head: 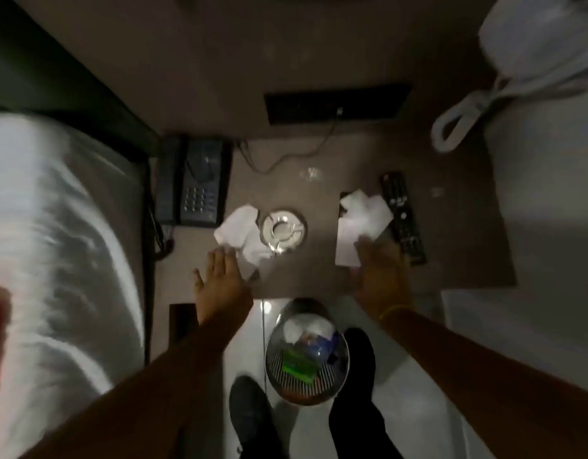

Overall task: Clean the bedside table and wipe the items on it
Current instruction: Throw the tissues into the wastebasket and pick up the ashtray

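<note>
The brown bedside table (451, 226) holds a dark telephone (195, 187) at its left, a round glass ashtray (283, 230) in the middle and a black remote (403, 217) at the right. A crumpled white tissue (241, 235) lies left of the ashtray; my left hand (221, 279) rests flat at its near edge, fingers spread. White crumpled paper (360, 223) lies beside the remote, and my right hand (380, 276) touches its near corner. Whether the fingers pinch the paper is hidden.
A round wire waste bin (306, 359) with rubbish stands on the pale floor between my feet, just below the table's front edge. A bed with white sheets (54, 243) fills the left. A cable (286, 157) runs to a dark wall panel (335, 104). White cloth (534, 51) hangs at upper right.
</note>
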